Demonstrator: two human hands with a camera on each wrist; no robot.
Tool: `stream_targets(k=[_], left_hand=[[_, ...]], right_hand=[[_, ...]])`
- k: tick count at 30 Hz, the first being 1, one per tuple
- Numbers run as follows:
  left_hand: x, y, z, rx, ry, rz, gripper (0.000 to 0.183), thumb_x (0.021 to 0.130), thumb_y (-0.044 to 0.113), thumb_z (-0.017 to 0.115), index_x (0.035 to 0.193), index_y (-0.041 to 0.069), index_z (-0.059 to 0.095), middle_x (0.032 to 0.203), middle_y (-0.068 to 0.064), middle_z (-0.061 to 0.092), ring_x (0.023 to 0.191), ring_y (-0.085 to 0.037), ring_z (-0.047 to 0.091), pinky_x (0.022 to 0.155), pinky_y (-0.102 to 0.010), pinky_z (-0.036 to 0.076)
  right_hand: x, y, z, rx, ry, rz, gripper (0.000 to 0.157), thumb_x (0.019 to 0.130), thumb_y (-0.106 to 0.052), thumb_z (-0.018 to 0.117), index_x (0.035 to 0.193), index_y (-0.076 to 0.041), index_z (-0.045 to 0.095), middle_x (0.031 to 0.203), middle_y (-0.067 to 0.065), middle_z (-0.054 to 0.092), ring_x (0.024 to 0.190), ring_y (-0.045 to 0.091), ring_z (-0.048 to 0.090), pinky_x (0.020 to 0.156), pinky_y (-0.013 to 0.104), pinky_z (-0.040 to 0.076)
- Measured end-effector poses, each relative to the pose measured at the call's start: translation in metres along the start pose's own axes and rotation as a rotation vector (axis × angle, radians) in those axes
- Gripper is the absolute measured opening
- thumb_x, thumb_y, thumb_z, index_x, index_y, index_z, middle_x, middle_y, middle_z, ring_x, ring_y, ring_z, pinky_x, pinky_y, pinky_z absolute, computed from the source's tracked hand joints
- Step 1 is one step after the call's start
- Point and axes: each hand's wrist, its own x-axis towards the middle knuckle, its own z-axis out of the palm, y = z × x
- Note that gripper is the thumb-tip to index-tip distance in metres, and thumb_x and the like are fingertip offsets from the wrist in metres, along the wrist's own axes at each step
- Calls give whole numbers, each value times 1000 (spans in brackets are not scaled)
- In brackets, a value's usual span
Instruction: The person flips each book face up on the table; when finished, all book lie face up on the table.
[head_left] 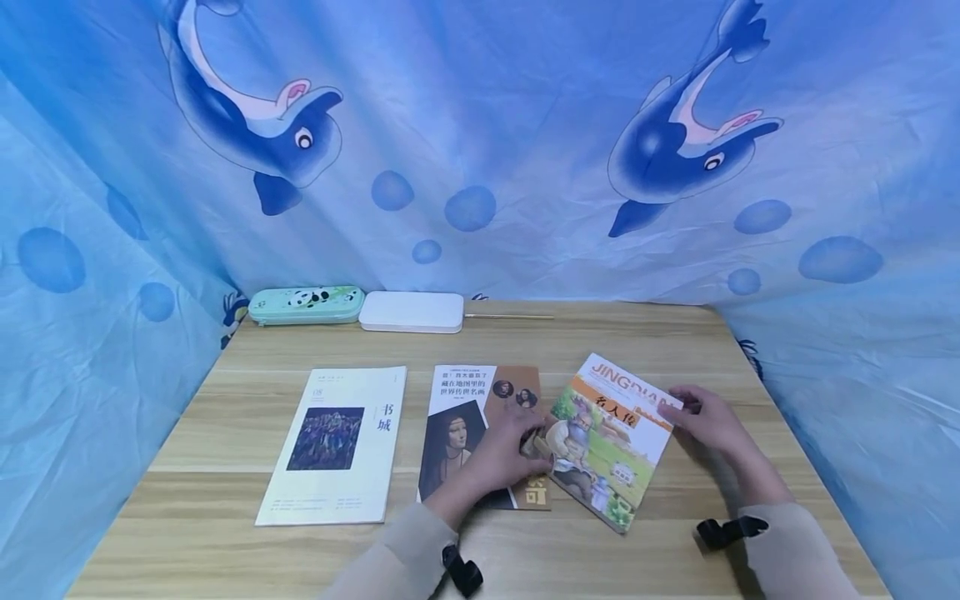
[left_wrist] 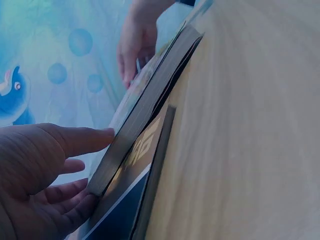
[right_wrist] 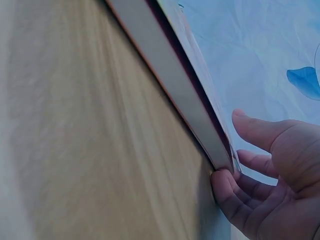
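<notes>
A book with an orange and green illustrated cover (head_left: pixel 615 442) lies slanted on the right, titled "JINGDIAN". My left hand (head_left: pixel 504 454) pinches its left edge; in the left wrist view the thumb (left_wrist: pixel 95 141) is at the top edge and the fingers curl at the lower corner. At the upper right corner is my right hand (head_left: pixel 705 421); in the right wrist view its fingers (right_wrist: pixel 240 192) curl round the corner, while its thumb stands apart over the cover. Partly under my left hand lies a brown and white book (head_left: pixel 461 400) with portraits on it.
A white book (head_left: pixel 345 492) with a dark picture lies on the left of the wooden table (head_left: pixel 202 433). Along the back edge stand a green panda pencil case (head_left: pixel 307 307), a white case (head_left: pixel 411 312) and a thin stick (head_left: pixel 510 317). Blue dolphin curtains (head_left: pixel 525 250) surround the table.
</notes>
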Motion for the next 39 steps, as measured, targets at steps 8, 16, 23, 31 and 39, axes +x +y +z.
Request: stream_targets(k=[8,16,23,31,39], left_hand=[[-7,10,11,-69,-139,15,78,68,19,95,138,13,62,111,3,64,100,-11,57,87,-24,50],[-9,23,23,8,-141,34,79,66,20,95,137,7,62,117,-1,62,96,-9,56,87,-20,49],[-10,27,31,49,-133,-14,83,64,30,97,137,9,63,122,-1,56,105,-11,55,94,-24,49],[-10,27,32,87,-116,-10,83,64,33,96,136,8,64,120,-1,55,104,-11,55,94,-23,49],[-7,29,35,108,-112,-10,84,65,38,96,137,10,64,124,-2,56,108,-12,55,96,-24,48]], right_hand=[[10,-8,3,23,-33,27,78,97,-47,66,150,3,39,137,31,50,124,47,50,94,55,51],[18,-11,5,40,-80,-92,78,98,-40,67,153,5,34,148,35,41,134,54,41,106,67,39],[26,-12,9,2,-121,-163,75,100,-30,66,154,7,30,151,36,36,135,56,39,108,67,37],[33,-12,13,-6,-113,-190,75,99,-31,67,155,4,31,151,33,37,135,55,39,108,68,36],[38,-11,11,-47,-92,-252,74,99,-33,67,153,4,34,148,34,41,132,53,43,106,67,38]])
